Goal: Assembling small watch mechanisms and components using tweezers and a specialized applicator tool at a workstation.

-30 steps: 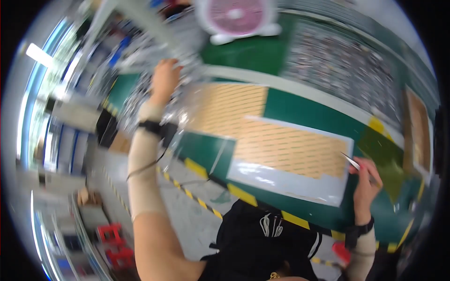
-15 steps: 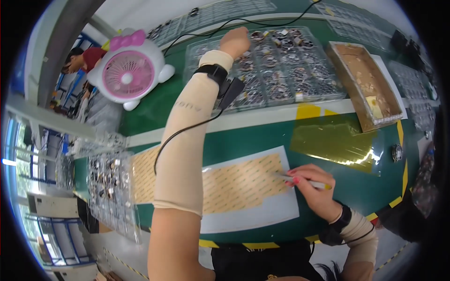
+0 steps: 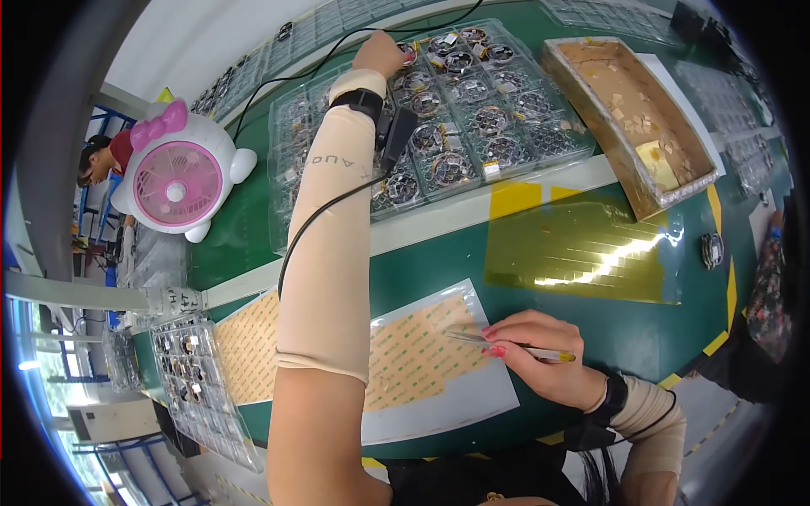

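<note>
My right hand [image 3: 540, 358] holds metal tweezers [image 3: 544, 353]; their tips are over the tan sheet of small adhesive pieces with green marks [image 3: 413, 354], which lies on a white backing sheet [image 3: 481, 401]. My left hand [image 3: 380, 55] reaches to the far side of a clear compartment tray [image 3: 531, 164] filled with round electronic parts [image 3: 451, 169]. Its fingers are bent closed beside a round part [image 3: 407, 51]; what they grip, if anything, is mostly hidden. The left forearm crosses the tan sheet and covers its middle.
A yellow film sheet [image 3: 574, 253] and a shallow cardboard box [image 3: 624, 93] with small scraps lie to the right. One round part [image 3: 712, 250] sits near the right edge. A pink-and-white fan [image 3: 177, 190] stands left; another tray [image 3: 198, 371] is below it. A black cable [image 3: 337, 52] crosses behind.
The view has shifted, so most things sit further left. My left hand remains at the tray's far side, now beside a round part. The tweezers stay in my right hand over the tan sheet.
</note>
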A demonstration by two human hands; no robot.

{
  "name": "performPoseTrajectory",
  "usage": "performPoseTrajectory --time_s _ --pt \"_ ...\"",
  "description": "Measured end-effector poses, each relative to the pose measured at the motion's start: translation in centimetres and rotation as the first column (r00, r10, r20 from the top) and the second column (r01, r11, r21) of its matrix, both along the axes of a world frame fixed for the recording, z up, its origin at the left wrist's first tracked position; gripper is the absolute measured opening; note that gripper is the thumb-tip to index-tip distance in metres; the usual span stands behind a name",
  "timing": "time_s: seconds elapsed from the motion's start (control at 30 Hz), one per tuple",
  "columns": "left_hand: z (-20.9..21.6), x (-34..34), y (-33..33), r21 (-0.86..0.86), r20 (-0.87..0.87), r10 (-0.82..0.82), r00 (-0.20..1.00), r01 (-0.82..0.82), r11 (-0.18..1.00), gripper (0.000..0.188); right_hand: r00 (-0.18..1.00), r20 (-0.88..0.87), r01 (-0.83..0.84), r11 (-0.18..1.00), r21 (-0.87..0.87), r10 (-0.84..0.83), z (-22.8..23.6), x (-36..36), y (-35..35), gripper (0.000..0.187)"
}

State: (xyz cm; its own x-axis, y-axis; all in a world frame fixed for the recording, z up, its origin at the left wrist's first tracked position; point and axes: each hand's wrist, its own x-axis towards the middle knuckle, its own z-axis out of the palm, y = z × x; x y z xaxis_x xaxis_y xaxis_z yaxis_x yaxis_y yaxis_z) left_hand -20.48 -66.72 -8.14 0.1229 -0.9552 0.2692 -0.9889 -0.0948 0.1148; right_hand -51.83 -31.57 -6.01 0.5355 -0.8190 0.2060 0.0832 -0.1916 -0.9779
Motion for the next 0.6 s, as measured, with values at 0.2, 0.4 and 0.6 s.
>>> performPoseTrajectory --time_s 0.2,0.4,0.6 --pt "2.6 -0.4 6.0 -0.051 -0.794 -0.112 0.597 0.117 0.992 0.023 0.999 0.009 0.049 0.999 -0.009 -0.049 0.1 -0.5 0.8 0.01" --pt "7.6 -5.3 23.6 0.074 -0.99 0.125 -0.07 0.497 0.864 0.023 0.964 0.2 0.19 0.98 -0.066 -0.174 0.2 -1.3 0.5 0.016" --pt "4.0 -6.5 37.6 -0.017 -0.799 0.322 -0.508 0.555 0.832 0.028 0.963 0.229 0.092 0.971 0.221 -0.143 0.2 -1.2 2.9 0.015"
